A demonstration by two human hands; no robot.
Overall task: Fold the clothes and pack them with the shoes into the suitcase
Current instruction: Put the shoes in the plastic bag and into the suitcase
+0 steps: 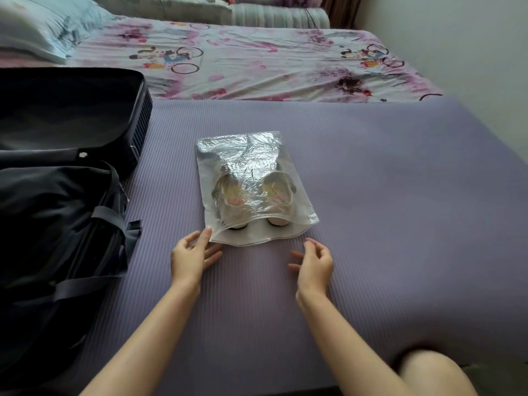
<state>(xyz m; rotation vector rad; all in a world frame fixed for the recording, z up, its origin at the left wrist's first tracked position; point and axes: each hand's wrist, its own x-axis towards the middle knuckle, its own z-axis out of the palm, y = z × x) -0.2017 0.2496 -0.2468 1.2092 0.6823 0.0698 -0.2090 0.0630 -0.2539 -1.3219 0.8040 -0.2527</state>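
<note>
Nearest to us, at the lower right, a bare knee [428, 370] rests at the edge of the purple ribbed mat [385, 195], and two bare forearms reach forward over the mat. The left hand [193, 252] lies open with its fingers nearly straight and spread; we see its forefinger touch the near left corner of the clear plastic bag [297, 201], and it grips nothing. The right hand [314, 262] hovers just short of the bag's near edge, apart from it, with its fingers loosely curled and nothing in them. The bag lies flat on the middle of the mat with its mouth toward us, gaping a little at the near edge. Inside it we make out the pair of shoes [277, 191], side by side, pale with pink and yellow on the insoles, their rounded ends showing at the mouth; the far end of the bag is crumpled and shines. To the left, beside the mat, stands the dark suitcase [63, 195], laid open: its near half holds dark fabric crossed by grey straps, though we cannot tell what lies under them, and its far half [71, 110] sits behind. Beyond the mat spreads a bed sheet [257, 61] printed with purple flowers and cartoon figures, with a pale blue pillow [43, 27] at the far left.
</note>
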